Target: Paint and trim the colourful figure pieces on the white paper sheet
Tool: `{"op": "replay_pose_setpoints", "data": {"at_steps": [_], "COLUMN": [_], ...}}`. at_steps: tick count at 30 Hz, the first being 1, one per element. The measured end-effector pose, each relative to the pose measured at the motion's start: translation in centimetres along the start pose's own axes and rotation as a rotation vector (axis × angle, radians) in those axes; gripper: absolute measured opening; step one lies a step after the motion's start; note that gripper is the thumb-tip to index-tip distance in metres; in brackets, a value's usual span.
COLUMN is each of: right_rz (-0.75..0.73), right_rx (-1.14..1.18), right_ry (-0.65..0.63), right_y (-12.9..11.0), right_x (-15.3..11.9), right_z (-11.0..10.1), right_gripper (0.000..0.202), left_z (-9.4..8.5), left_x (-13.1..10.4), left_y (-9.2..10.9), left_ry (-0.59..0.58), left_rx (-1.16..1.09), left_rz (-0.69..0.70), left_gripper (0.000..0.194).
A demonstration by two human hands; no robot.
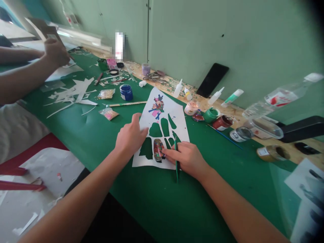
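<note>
Firm Hold, Light Touch

The painted piece (158, 148) lies at the lower middle of the cut-out white sheet (176, 106), under the fingertips of the person's right hand (189, 160); whether it rests on paper or over 1 of the openings cannot be told. That hand also pinches a slim green tool (177, 172) between its fingers, tip pointing away from the person. The left hand (129, 135) is at the sheet's left edge, thumb and index finger spread apart, its other fingers mostly hidden.

To work well here, the left hand would best press the sheet flat on the green surface (141, 202) without dragging it, since the narrow strips between openings look easy to tear. The right fingertips should bear lightly on the piece, with the tool's tip kept off the paper.
</note>
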State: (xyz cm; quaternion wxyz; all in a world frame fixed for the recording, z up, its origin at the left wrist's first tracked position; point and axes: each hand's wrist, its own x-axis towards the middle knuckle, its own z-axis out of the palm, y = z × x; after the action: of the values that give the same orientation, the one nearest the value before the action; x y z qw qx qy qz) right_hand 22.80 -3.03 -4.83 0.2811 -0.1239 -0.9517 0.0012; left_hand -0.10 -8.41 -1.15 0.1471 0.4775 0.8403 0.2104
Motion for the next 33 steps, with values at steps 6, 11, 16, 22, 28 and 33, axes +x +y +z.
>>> {"op": "replay_pose_setpoints", "data": {"at_steps": [6,11,16,22,28,33], "right_rz": [0.154,0.124,0.061,0.176,0.383,0.624], "right_rx": [0.081,-0.01,-0.21,-0.383,-0.275,-0.181], "right_ry": [0.074,0.075,0.054,-0.02,-0.008,-0.022], "right_y": [-0.6,-0.6,-1.2,-4.7,-8.1,-8.3], "right_x": [0.3,0.4,0.9,1.8,3.8,3.9], "right_z": [0.1,0.3,-0.2,0.1,0.2,0.1], "right_gripper": [0.017,0.017,0.018,0.02,0.016,0.016], "left_z": [0.5,0.0,-0.1,0.5,-0.2,-1.4], "left_x": [-0.1,2.0,5.0,8.5,9.8,9.2], "left_y": [-1.3,-2.8,-3.0,-1.5,-1.7,-4.0], "left_ry": [0.132,-0.028,-0.2,-0.31,-0.297,-0.325], "left_rx": [0.281,0.272,0.209,0.106,0.07,0.118], "left_rz": [0.285,0.845,1.11,1.345,1.36,1.354], "left_gripper": [0.064,0.03,0.034,0.028,0.023,0.026]}}
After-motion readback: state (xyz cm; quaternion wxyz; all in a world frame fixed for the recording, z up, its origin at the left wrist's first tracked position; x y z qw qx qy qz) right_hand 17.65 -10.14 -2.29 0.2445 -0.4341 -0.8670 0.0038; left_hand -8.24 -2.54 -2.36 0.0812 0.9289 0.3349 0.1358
